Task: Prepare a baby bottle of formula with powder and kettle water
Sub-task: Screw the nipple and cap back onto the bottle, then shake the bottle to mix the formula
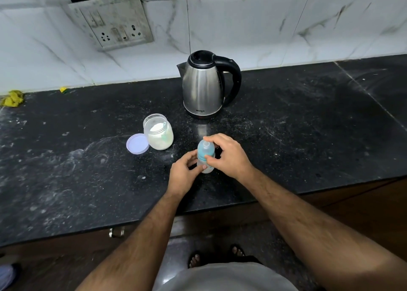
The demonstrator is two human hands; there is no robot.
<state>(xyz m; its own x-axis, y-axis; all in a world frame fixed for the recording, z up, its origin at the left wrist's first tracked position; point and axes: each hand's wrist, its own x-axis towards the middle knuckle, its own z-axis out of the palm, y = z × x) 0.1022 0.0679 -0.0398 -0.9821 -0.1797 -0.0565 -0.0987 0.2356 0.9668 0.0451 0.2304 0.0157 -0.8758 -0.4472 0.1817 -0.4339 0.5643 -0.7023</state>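
On the black bench [66, 163], a lilac lid [137, 143] lies beside an open jar [158, 132] part-filled with white powder. The left hand [184, 174] grips the baby bottle [206, 156] low while the right hand [229, 156] closes on its capped top, likely twisting it; contents unclear. The kettle [203, 85] stands behind.

A black speckled stone counter [308, 118] ran along a wall of white marbled tiles [253, 26]. A soiled switch-and-socket plate [111, 20] hung loose on it. Dark wooden cabinets [363, 202] stood below.
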